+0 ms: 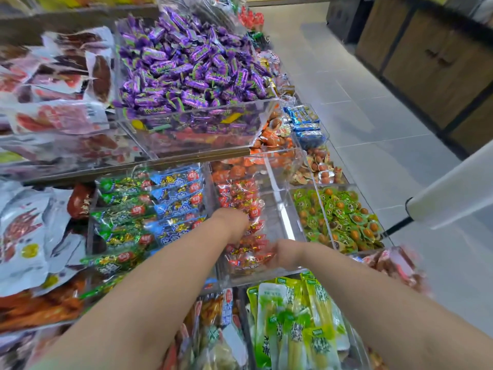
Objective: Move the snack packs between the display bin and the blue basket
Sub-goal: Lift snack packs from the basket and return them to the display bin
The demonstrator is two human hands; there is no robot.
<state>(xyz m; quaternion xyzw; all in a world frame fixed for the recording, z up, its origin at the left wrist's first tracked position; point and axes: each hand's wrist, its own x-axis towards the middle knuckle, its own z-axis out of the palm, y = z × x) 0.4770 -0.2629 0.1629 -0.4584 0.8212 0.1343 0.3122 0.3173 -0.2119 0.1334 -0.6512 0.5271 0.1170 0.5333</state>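
Bright, even light from overhead. Glare streaks the clear bin (282,217) wall and sheens the floor (373,129). Motion blur smears the right side; straight lines bow near the edges.

Clear glossy plastic display bin (277,209), shiny snack packs (240,194) (crinkled)

Grey tiled floor (373,116) — dark-framed wooden cabinets (432,65) along the right.

The left arm (149,284) and the right arm (373,287) were bare and stretched forward. The left hand (234,227) bent down at the wrist, and its fingers were hidden below it. The right hand (284,254) was just beside it, a little nearer the body. It was blurry, and its fingers pointed left.
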